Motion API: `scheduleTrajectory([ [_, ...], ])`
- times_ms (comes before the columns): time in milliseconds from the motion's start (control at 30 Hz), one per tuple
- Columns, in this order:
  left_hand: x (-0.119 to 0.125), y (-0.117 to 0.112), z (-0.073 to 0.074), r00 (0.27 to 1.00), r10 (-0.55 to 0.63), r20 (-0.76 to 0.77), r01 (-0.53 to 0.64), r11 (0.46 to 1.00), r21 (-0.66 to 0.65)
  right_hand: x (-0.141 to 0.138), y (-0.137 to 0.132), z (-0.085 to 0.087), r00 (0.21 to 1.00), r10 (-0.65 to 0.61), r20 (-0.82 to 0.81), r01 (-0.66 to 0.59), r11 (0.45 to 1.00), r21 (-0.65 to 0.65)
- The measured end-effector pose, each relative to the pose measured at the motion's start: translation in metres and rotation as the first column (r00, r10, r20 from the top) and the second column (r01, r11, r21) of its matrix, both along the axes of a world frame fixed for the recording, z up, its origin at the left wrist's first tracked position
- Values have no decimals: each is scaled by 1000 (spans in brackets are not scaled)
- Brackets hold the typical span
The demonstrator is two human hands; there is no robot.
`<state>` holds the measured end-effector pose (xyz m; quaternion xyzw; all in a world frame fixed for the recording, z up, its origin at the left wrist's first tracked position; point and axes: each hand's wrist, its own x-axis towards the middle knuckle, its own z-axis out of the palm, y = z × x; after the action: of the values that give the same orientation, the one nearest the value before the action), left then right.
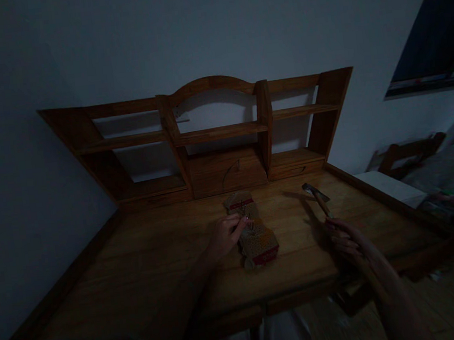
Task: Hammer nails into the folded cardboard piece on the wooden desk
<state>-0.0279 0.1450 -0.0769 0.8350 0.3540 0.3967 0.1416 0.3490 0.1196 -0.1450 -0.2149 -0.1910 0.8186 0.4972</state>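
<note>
My right hand is wrapped round the wooden handle of a hammer. Its metal head is raised a little above the desk, to the right of a torn piece of brown cardboard. This cardboard lies flat and has red bands and an orange-yellow patch. Over its left edge reaches my left hand, thumb and fingers pinched together. Whatever those fingertips hold, if anything, is too small and dark to make out. Thin dark marks or pieces show on the cardboard near them.
A wooden desk carries a low shelf unit along its back, against the wall. A raised edge runs down the desk's right side. Beyond it stand a white box-like surface and a wooden chair back. The light is dim.
</note>
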Motion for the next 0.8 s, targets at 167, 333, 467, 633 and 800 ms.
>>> scheduleTrajectory([
  [167, -1, -2, 1, 1000, -8, -16, 8, 1000, 21, -1, -1, 1, 1000, 3, 12, -3, 1000, -28],
  [333, -1, -3, 1, 1000, -20, 2, 20, 1000, 0, -1, -1, 1, 1000, 9, 18, -9, 1000, -12],
  [467, 0, -3, 1, 999, -33, 26, 34, 999, -27, -2, -2, 1, 1000, 16, 25, -16, 1000, 11],
  [633, 0, -5, 1, 999, -27, 24, 28, 999, -33, 0, 0, -2, 999, 9, 38, -11, 998, 55],
  [800, 1, -4, 3, 998, -60, -7, 60, 998, -27, 1, 1, -5, 999, 5, 51, -9, 997, 79],
])
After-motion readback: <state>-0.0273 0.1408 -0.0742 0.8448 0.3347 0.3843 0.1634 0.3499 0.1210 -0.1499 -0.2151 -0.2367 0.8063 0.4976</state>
